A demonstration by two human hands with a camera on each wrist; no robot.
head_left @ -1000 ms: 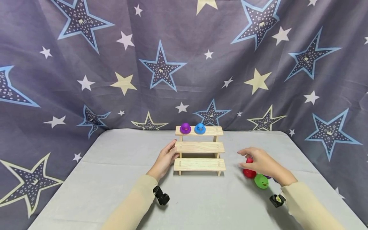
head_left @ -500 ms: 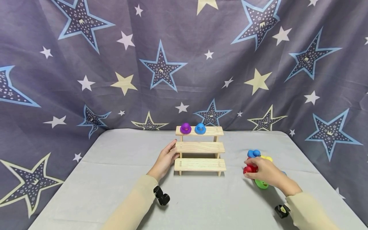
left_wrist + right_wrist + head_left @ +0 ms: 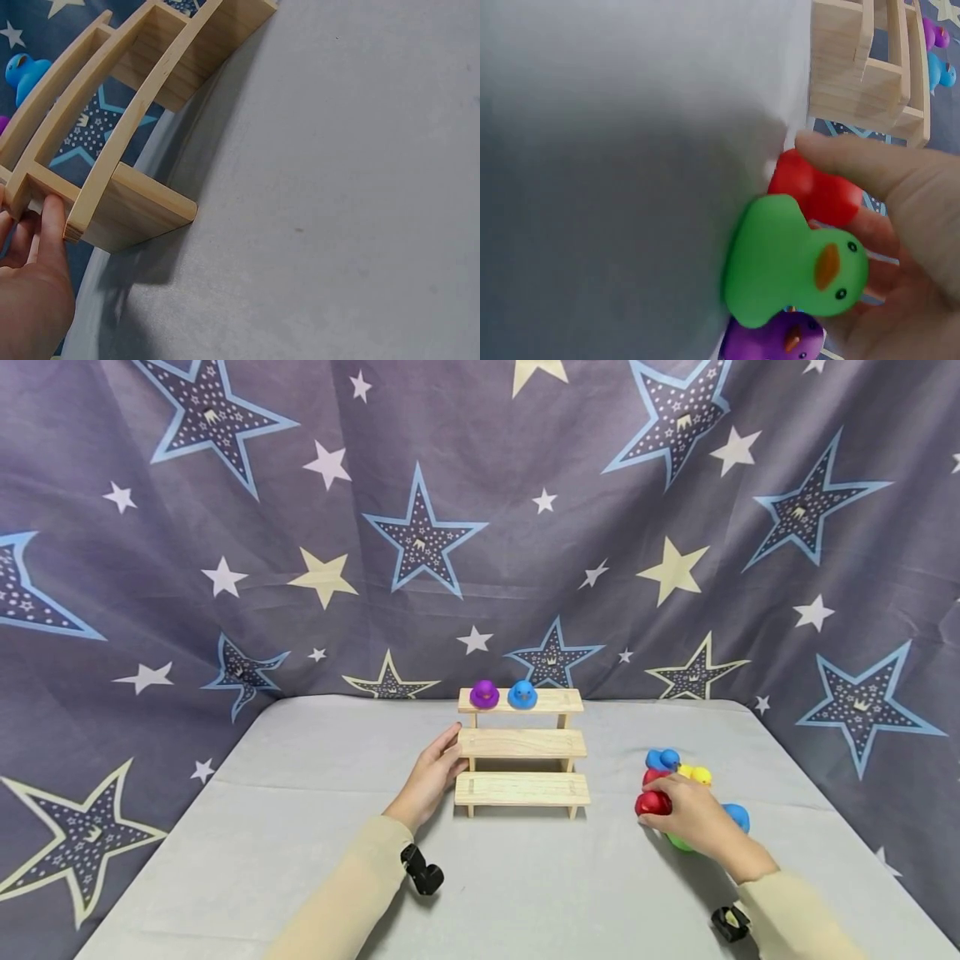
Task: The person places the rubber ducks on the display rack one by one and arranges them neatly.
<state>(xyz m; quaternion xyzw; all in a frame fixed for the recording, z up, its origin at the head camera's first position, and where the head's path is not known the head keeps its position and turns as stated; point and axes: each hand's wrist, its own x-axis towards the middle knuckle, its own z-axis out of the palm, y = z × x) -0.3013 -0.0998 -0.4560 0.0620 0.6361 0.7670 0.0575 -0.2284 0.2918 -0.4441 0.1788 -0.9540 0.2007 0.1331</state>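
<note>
My left hand (image 3: 431,774) holds the left side of a three-tier wooden display shelf (image 3: 522,744), at the middle tier. In the left wrist view, its fingers (image 3: 52,232) press against the wood. A purple rubber duck (image 3: 484,695) and a blue rubber duck (image 3: 522,695) sit on the top tier. At the right, my right hand (image 3: 697,814) pinches a red rubber duck (image 3: 652,803) between thumb and fingers. A green rubber duck (image 3: 795,262) lies close beside it, partly hidden by the hand in the head view. More red shows just behind the fingers.
Around the right hand are a dark blue duck (image 3: 663,759), a yellow duck (image 3: 701,775), another blue duck (image 3: 737,816) and a purple duck (image 3: 772,341). A grey cloth covers the table (image 3: 247,852). Behind it hangs a star-patterned curtain (image 3: 300,635).
My right hand has come down from above the ducks and moved slightly right, its fingers closing around the red duck. The left hand and shelf have stayed put.
</note>
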